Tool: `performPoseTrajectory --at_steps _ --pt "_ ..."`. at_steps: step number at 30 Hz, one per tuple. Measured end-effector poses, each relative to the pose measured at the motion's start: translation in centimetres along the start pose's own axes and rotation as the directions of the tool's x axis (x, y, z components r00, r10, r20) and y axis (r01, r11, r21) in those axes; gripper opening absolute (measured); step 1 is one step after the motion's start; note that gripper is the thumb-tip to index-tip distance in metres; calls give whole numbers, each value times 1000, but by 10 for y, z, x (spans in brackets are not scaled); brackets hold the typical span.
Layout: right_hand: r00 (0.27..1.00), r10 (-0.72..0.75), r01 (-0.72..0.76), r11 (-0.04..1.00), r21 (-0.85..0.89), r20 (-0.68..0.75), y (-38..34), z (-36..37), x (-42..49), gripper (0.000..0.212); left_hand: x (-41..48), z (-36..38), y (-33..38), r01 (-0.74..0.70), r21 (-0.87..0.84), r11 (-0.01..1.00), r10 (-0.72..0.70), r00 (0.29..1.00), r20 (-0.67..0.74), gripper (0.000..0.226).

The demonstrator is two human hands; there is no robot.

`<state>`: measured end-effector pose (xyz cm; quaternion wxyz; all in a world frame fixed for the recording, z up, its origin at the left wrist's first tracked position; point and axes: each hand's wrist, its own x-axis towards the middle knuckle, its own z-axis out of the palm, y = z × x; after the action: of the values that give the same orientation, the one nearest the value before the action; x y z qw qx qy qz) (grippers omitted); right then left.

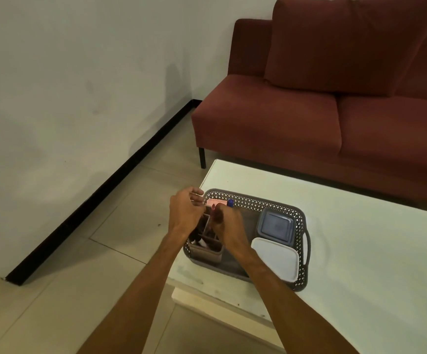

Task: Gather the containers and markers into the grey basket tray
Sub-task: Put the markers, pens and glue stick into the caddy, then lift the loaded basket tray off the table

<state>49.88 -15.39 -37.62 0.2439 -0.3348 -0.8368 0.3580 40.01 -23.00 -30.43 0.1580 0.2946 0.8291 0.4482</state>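
Head view, left to right: bare tiled floor (pixel 67 290) and a black skirting strip (pixel 100 192) are taking up the left side, plenty of open room there. Left hand (pixel 185 213) is hovering over the basket's left end, fingers (pixel 197 192) curled and loosely parted; can't tell if they're pinching anything. Grey basket tray (pixel 300 286) is sitting at the near-left corner of the white worktop (pixel 373 251), its left wall almost at the worktop edge. Inside at left, a grey divided organiser (pixel 205 251) is standing upright, dark items in it too blurred to name. Right hand (pixel 226 222) is closing over the organiser, fingers bunched around a reddish-tipped marker (pixel 213 206); a blue-capped marker (pixel 230 202) is poking up just behind. At the basket's right end, a dark-lidded container (pixel 275 224) is lying just behind a white-lidded container (pixel 277 259). Worktop right of the basket is open. Maroon sofa (pixel 309 111) is standing beyond the far edge.
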Motion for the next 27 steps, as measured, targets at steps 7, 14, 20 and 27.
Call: performPoseTrajectory --at_steps 7,14,20,27 --pt "995 9 1 996 -90 104 10 9 -11 33 -1 4 -11 -7 14 1000 6 1000 24 31" --pt "1000 -11 10 998 -58 -19 8 -9 -11 25 -1 5 -13 -56 17 998 55 998 44 27" --pt "980 94 -81 993 82 -175 18 -40 -12 17 -5 6 -14 -106 -41 994 107 994 23 20" --pt "919 208 -165 975 150 -335 43 -72 -32 19 -2 -11 -46 -51 -289 956 12 991 -136 19"
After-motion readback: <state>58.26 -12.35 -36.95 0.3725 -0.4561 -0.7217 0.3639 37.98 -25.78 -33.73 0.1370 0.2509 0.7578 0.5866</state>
